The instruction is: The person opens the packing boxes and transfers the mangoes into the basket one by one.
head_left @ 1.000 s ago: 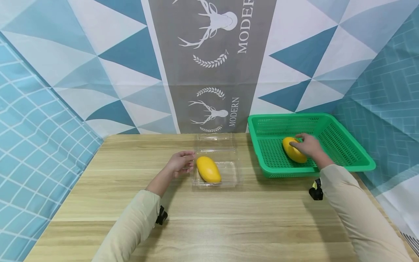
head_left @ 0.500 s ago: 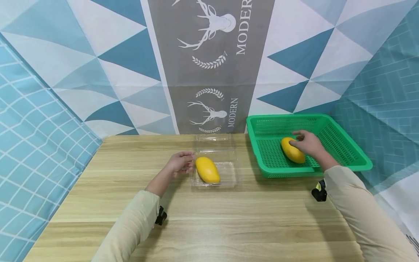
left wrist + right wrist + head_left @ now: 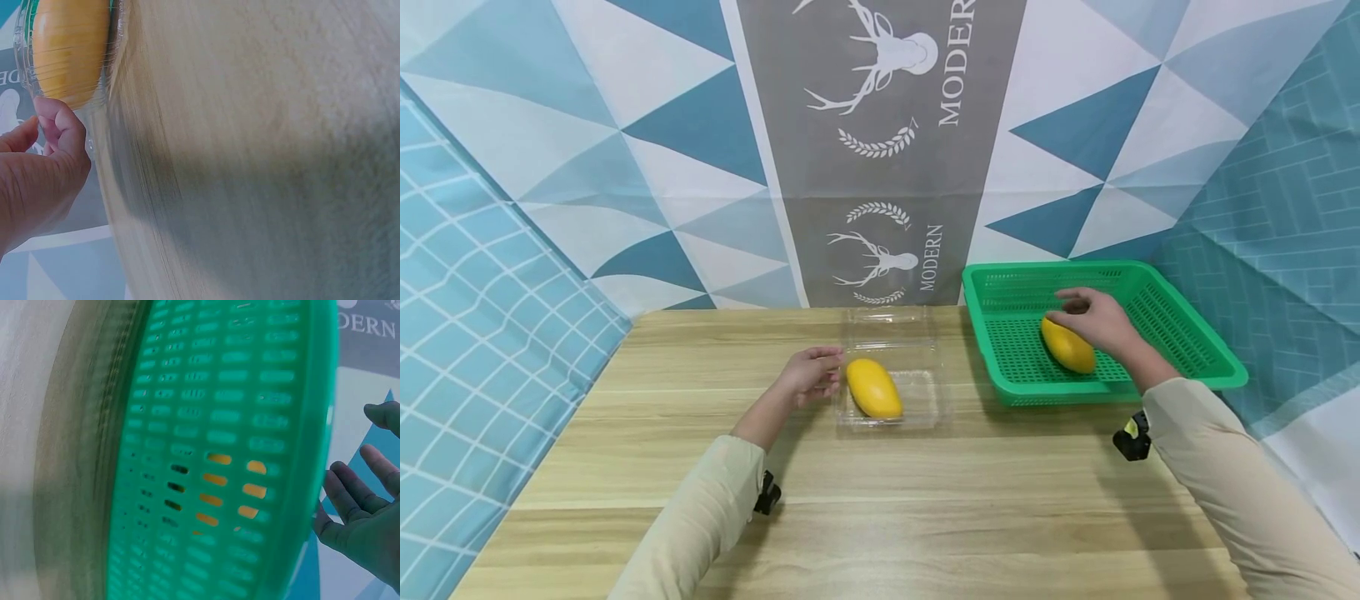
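Note:
In the head view a yellow mango (image 3: 876, 388) lies in the left half of a clear plastic clamshell box (image 3: 921, 395) whose lid stands open at the back. My left hand (image 3: 812, 375) is at the box's left edge, fingers loosely bent. The left wrist view has its fingertips by the clear wall near the mango (image 3: 72, 50), with thumb and index finger apart. A second mango (image 3: 1067, 347) lies in the green basket (image 3: 1030, 389). Over it hovers my right hand (image 3: 1098, 322), its fingers spread and holding nothing in the right wrist view; the basket wall (image 3: 231, 412) partly hides that mango.
Everything stands on a wooden table (image 3: 880, 508). A patterned cloth wall (image 3: 880, 167) rises right behind the box and basket, and a blue tiled sheet (image 3: 497, 292) borders the left side. The basket's raised rim stands between the box and the second mango.
My right hand has let go of the mango in the basket and lifted slightly up and away toward the back. That mango stays in the basket. The left hand keeps its place by the box.

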`<state>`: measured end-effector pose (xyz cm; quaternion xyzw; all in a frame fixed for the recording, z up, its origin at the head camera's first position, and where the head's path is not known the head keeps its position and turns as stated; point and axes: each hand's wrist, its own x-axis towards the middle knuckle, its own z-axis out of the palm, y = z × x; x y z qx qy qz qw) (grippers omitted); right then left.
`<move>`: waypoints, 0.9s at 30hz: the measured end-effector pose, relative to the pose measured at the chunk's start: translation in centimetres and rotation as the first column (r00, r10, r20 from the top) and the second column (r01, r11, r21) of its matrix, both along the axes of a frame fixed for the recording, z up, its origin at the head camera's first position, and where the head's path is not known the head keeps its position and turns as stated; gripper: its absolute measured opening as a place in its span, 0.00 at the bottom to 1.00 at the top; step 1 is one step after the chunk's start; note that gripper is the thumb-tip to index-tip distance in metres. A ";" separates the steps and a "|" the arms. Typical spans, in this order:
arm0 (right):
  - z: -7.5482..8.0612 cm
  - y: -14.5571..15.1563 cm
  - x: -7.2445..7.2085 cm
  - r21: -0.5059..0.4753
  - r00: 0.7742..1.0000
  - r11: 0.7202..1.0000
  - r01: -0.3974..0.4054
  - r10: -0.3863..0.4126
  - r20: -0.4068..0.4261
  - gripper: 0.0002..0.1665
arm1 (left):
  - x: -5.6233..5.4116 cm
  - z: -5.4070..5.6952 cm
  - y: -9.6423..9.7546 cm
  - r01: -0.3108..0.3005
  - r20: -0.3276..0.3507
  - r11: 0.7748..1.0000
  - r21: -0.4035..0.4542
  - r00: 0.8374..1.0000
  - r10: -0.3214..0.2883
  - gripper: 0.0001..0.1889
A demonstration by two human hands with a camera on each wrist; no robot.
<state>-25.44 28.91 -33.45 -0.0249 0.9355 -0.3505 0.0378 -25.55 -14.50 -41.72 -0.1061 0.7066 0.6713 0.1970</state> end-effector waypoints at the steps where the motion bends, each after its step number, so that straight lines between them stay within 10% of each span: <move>1: 0.2 -0.1 0.1 -0.006 1.000 1.000 -0.006 0.006 -0.004 0.39 | 0.0 0.0 0.0 0.002 -0.002 1.000 0.002 1.000 -0.002 0.22; 27: 2.3 -4.4 1.5 -0.089 0.992 0.988 -0.124 0.121 -0.042 0.32 | 0.1 0.2 0.0 0.001 0.006 1.000 0.008 1.000 -0.002 0.22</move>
